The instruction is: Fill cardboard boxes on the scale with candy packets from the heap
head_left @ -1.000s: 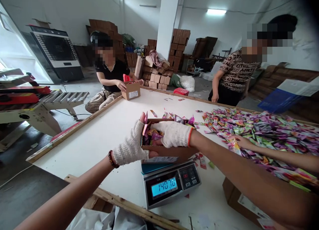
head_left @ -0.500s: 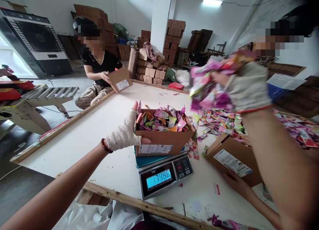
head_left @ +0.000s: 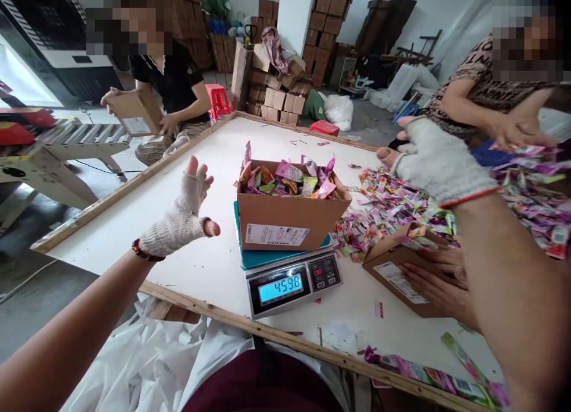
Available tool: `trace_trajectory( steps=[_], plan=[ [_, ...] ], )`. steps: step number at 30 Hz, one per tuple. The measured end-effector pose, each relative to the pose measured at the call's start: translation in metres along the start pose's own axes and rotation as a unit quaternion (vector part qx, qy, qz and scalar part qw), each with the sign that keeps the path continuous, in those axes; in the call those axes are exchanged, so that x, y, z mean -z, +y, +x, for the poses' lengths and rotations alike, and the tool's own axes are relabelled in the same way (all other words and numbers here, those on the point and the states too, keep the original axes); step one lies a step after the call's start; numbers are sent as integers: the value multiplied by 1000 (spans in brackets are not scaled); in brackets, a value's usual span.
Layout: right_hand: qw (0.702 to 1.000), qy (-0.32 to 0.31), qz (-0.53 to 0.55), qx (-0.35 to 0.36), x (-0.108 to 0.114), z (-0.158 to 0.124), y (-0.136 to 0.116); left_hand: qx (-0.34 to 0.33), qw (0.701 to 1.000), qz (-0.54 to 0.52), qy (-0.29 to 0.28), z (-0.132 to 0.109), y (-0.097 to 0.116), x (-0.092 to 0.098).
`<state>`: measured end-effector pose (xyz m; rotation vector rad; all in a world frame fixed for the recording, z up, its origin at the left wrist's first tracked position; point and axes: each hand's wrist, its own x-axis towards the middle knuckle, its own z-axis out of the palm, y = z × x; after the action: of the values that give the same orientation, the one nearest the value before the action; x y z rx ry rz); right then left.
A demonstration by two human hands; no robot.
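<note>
1. The left hand (head_left: 178, 213) has come off the open box (head_left: 285, 213); its fingers are spread wide, empty, just left of the box.
2. The right hand (head_left: 432, 159) no longer carries packets; its fingers are loosely open above the heap of packets (head_left: 401, 198), with nothing visible in them.
3. The box stands on the scale (head_left: 292, 287), filled to the rim. The reading has dropped to what looks like 459.8, probably the weight without a hand pressing.
4. The box's front wall hides its lower contents; the label (head_left: 276, 235) is too small to read.
5. The right forearm covers part of the heap; its underside is hidden.
</note>
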<state>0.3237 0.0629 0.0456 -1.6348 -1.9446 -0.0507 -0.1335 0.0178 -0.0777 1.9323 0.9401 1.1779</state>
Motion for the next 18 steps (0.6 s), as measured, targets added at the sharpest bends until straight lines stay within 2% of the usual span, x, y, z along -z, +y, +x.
trace_trajectory(
  steps=[2, 4, 7, 10, 12, 16, 18],
  plan=[
    [997, -22, -71, 6, -4, 9, -24, -5, 1000, 4, -8, -1, 2, 1],
    [987, -87, -128, 38, -15, 13, -57, -12, 1000, 4, -15, 3, 7, -2],
    [963, -182, -187, 71, -36, 15, -100, -13, 1000, 8, -22, 15, 14, -16],
    [943, -242, -212, 88, -48, 8, -129, -4, 1000, 17, -23, 28, 16, -33],
    [936, -245, -229, 111, -49, -2, -142, -7, 1000, 26, -11, 32, 16, -44],
    [938, -192, -228, 180, -51, -23, -150, -29, 995, 85, 32, 28, 16, -58],
    [943, -214, -191, 167, -58, -25, -147, -42, 993, 103, 38, 22, 18, -61]
  ],
)
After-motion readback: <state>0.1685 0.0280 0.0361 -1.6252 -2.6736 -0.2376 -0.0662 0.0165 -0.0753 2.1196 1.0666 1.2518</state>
